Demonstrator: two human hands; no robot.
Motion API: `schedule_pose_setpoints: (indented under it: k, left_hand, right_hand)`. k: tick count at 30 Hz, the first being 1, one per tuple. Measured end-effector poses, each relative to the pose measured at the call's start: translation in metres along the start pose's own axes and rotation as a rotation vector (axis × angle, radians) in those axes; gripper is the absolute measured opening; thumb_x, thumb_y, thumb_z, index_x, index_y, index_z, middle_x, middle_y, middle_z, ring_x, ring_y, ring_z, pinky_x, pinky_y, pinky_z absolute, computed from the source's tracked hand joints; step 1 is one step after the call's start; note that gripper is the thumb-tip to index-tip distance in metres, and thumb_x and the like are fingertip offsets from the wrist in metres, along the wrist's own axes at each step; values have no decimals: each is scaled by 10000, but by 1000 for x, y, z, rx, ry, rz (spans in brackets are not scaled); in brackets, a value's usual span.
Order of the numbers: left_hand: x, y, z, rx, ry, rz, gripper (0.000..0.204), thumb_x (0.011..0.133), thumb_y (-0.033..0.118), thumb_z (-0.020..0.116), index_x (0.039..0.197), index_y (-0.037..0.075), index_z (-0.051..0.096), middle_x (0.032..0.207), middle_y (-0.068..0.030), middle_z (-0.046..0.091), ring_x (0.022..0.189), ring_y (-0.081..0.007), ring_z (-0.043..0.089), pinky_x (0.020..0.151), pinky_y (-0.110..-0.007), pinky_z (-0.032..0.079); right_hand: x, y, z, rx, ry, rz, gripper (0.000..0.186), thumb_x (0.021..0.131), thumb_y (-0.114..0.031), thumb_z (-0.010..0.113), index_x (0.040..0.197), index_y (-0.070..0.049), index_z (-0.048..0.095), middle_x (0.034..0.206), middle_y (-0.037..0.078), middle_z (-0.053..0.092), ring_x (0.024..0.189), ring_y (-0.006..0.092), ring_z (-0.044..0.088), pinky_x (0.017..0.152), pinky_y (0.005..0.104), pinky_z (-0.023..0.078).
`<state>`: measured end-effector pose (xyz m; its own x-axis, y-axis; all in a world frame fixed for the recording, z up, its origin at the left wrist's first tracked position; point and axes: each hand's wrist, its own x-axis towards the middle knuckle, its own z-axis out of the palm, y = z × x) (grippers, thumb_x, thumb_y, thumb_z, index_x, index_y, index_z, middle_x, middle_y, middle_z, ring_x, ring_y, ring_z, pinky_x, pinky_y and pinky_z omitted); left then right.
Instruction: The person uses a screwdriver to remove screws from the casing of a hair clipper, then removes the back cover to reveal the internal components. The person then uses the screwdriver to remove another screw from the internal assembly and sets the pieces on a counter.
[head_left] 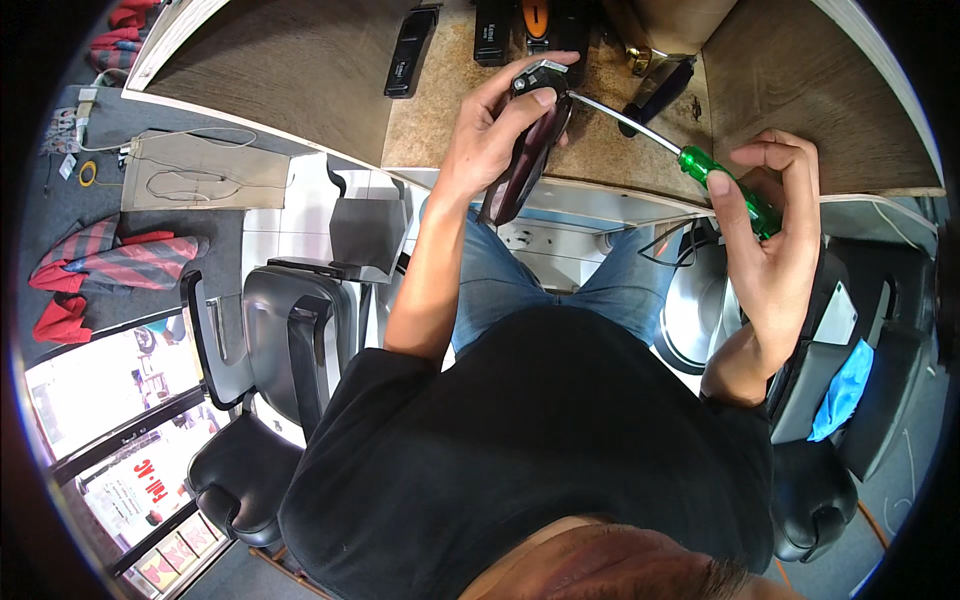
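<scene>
My left hand (490, 140) is closed around a dark maroon hair clipper (527, 165), its metal blade end pointing away from me and its body hanging over the shelf's front edge. The thumb presses near the blade head. In my right hand (770, 210) is a screwdriver with a green handle (705, 168), held between thumb and fingers. Its long metal shaft (630, 122) slants up and left, and the tip reaches the side of the clipper near the head. Whether the tip sits in a screw, I cannot tell.
On the brown shelf (430, 135) lie a black trimmer (412, 52), another black device (492, 32), an orange-and-black one (537, 18) and a dark folded razor-like tool (660, 98). Wooden side panels (290, 75) flank it. Black chairs (300, 330) stand on both sides.
</scene>
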<state>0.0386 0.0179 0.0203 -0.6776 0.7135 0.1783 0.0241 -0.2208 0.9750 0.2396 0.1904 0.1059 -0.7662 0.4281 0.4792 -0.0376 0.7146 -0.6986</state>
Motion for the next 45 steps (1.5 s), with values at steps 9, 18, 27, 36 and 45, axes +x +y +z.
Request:
schedule_pose_setpoints:
  k: [9, 18, 27, 36, 45]
  left_hand:
    - [0, 1, 0, 4, 3, 0, 442, 1019, 200, 533, 1427, 56, 619, 796, -68, 700, 705, -108, 687, 603, -237, 525]
    - [-1, 4, -1, -95, 5, -25, 395, 1018, 109, 562, 1399, 44, 642, 818, -2, 648, 734, -84, 632, 691, -276, 571]
    - [-1, 6, -9, -130, 42, -50, 413, 1039, 167, 524, 1427, 53, 612, 752, -74, 694, 614, -109, 660, 554, -253, 534]
    - [0, 7, -5, -92, 48, -57, 415, 1038, 176, 529, 1428, 57, 612, 731, -77, 692, 594, -104, 647, 518, -250, 514]
    - [2, 5, -2, 22, 74, -25, 507, 1014, 286, 484, 1455, 54, 579, 720, -129, 679, 500, -142, 623, 470, -262, 523]
  right_hand:
    - [-9, 8, -14, 117, -119, -78, 269, 823, 142, 683, 1051, 16, 616, 1133, 124, 576, 1044, 218, 636, 857, 306, 580]
    - [-10, 8, 1, 95, 148, 72, 185, 966, 40, 697, 1135, 43, 622, 951, 101, 730, 776, 124, 706, 713, 241, 577]
    - [-11, -6, -11, -51, -153, 131, 298, 957, -69, 746, 1154, 17, 539, 845, 134, 730, 594, 156, 707, 525, 252, 501]
    - [-16, -5, -10, -46, -135, 72, 323, 957, -92, 755, 1150, 20, 522, 837, 130, 718, 617, 139, 663, 569, 261, 483]
    - [-15, 1, -10, -74, -124, 8, 330, 955, -112, 770, 1154, 9, 536, 800, 145, 715, 628, 177, 710, 576, 272, 505]
